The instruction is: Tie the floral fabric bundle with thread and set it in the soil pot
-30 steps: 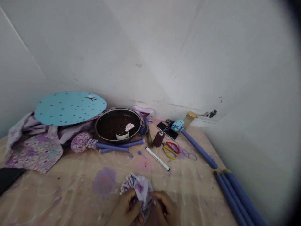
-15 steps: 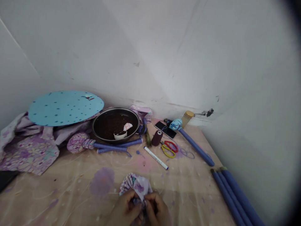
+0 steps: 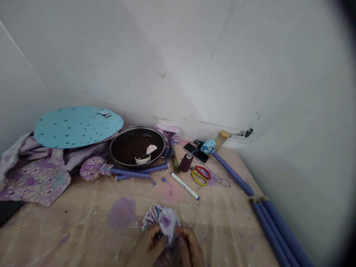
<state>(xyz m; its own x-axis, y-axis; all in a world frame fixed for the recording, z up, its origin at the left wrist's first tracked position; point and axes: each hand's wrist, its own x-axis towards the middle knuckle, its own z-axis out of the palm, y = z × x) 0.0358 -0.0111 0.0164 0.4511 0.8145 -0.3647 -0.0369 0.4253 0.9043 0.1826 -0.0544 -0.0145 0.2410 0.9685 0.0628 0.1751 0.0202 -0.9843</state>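
Black pan (image 3: 155, 136) sitting near far edge of worktop (image 3: 228, 226), blue rods (image 3: 285, 233) lying along right edge. White marker (image 3: 184, 185) lying between red-and-yellow scissors (image 3: 200, 177) and my floral cloth (image 3: 168, 221). Cloth lying bunched by near edge, gathered part showing beyond my left hand (image 3: 147, 245), whose fingers are clamping it. Right hand (image 3: 192, 247) touching its right side; can't tell whether those fingertips are gripping.

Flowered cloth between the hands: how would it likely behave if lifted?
The flowered cloth would probably droop, since it bunches softly between the left hand and right hand. It looks thin, so likely light. Its pleated left side may hold shape better.
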